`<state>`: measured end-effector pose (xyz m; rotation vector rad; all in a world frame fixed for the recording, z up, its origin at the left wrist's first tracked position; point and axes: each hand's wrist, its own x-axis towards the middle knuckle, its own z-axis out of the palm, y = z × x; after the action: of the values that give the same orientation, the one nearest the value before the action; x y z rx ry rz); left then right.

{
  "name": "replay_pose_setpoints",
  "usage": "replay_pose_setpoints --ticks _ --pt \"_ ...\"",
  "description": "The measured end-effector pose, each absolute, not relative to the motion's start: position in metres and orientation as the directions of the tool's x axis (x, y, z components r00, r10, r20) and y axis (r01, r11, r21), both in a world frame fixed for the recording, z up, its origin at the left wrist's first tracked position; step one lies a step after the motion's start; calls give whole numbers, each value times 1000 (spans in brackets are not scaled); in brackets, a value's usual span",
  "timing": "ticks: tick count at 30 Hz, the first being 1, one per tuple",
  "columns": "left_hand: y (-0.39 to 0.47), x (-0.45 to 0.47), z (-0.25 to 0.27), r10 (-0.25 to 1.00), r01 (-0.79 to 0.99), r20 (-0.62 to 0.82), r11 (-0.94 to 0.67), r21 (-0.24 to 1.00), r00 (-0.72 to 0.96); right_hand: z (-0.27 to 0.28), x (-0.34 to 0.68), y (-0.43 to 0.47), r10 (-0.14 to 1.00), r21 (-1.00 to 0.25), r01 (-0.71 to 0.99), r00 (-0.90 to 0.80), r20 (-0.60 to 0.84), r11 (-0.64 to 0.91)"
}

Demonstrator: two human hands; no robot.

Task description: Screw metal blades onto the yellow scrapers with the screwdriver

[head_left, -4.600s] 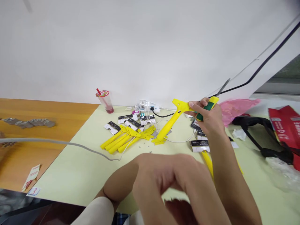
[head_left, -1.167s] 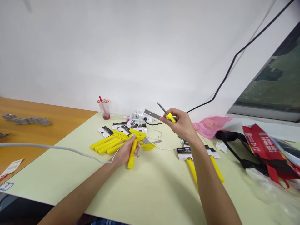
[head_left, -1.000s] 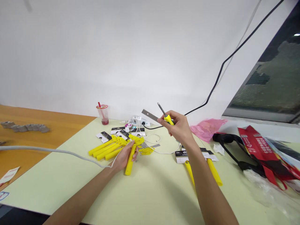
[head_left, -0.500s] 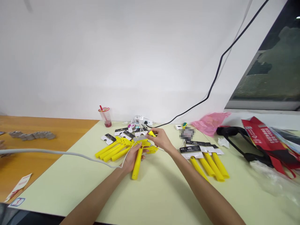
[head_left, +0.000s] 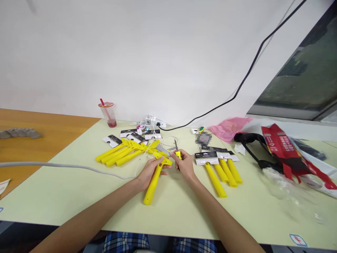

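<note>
Two hands work above the desk (head_left: 168, 214). Step in hand, as judged: bringing a metal blade (head_left: 162, 150) to the head of a yellow handle (head_left: 153, 187). The next move calls for laying it flush there. The left hand (head_left: 149, 173) has its fingers wrapped about the handle's neck, thumb in front. The right hand (head_left: 186, 166) has its fingers closed, pinching the blade's end and retaining a screwdriver (head_left: 178, 154), tip up. Blade-to-head contact: cannot tell.

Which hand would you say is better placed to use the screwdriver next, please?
The right hand, I think: it holds the screwdriver, shaft pointing up, along with a metal blade, close to the yellow handle. The left hand is occupied gripping that handle.
</note>
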<state>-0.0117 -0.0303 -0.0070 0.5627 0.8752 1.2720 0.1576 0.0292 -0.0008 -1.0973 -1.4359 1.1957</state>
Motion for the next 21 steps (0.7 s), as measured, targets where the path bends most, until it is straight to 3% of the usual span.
replay_pose_setpoints --ticks 21 --pt "-29 -14 -5 941 -568 -339 276 775 -5 -9 154 23 962 -991 102 -266 61 91"
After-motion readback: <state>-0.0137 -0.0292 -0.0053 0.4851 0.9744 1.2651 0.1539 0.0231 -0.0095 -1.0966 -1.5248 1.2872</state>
